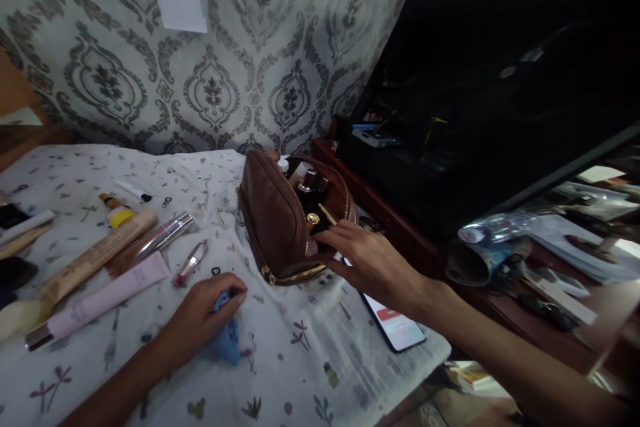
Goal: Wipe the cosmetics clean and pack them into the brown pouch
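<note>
My left hand (217,307) is closed around a crumpled blue cloth (228,340), low over the patterned white sheet. In front stands a brown makeup bag (275,210), unzipped, its lid leaning back. My right hand (360,247) is at the bag's right front rim, fingers over the edge and thumb outside; the fingertips are partly hidden. Inside the bag are a round gold piece (313,219), a dark glossy bottle (313,181) and a white cap (283,165). A thin tan stick (327,215) shows beside my right fingers.
Left on the sheet (300,373) lie a pink tube (110,293), a beige tube (100,253), a silver-capped tube (160,240) and a small lip gloss (190,263). A lit phone (395,323) lies under my right forearm. A large black screen (475,93) stands at right, by a plastic bottle (500,228).
</note>
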Motion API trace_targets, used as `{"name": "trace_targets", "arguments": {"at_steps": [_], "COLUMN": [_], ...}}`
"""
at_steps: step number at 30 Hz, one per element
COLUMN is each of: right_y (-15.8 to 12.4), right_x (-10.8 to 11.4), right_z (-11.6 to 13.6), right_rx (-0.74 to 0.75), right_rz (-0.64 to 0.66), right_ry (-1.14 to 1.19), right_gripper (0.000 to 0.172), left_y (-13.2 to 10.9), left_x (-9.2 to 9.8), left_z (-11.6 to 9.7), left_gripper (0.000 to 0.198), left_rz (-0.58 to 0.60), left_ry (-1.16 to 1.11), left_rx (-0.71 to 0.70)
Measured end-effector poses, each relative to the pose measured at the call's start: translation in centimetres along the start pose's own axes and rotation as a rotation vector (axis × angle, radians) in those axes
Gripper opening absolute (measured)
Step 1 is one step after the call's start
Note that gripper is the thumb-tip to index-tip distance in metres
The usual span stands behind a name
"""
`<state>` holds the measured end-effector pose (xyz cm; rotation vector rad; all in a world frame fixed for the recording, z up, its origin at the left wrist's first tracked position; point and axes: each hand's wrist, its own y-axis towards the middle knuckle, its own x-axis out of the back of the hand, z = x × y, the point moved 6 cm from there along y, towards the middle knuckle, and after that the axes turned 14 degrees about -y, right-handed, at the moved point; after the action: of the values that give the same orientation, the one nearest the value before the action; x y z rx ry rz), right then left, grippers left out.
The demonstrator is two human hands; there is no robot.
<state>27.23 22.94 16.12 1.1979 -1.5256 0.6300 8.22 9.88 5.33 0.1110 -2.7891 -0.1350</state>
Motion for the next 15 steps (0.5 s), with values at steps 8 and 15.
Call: {"name": "trace_targets", "arguments": {"at_steps": [8,15], "right_y": [-3.7,-3.3], "right_x": [1.9,1.5], "right_z": [2.7,8.1], "right_rx": [-0.113,0.020], "right_rz": [-0.436,-0.571], "right_ry": [0.216,0.375], "right_gripper": [0.016,0.021], "left_y": [0.0,-0.1], "left_x": [0.0,-0.3], "left_z": [-0.4,-0.8], "left_gripper": [0.025,0.023], "left_rz": [-0.001,0.002], "left_ry": [0.009,0.095], "left_rx": [-0.026,-0.100]}}
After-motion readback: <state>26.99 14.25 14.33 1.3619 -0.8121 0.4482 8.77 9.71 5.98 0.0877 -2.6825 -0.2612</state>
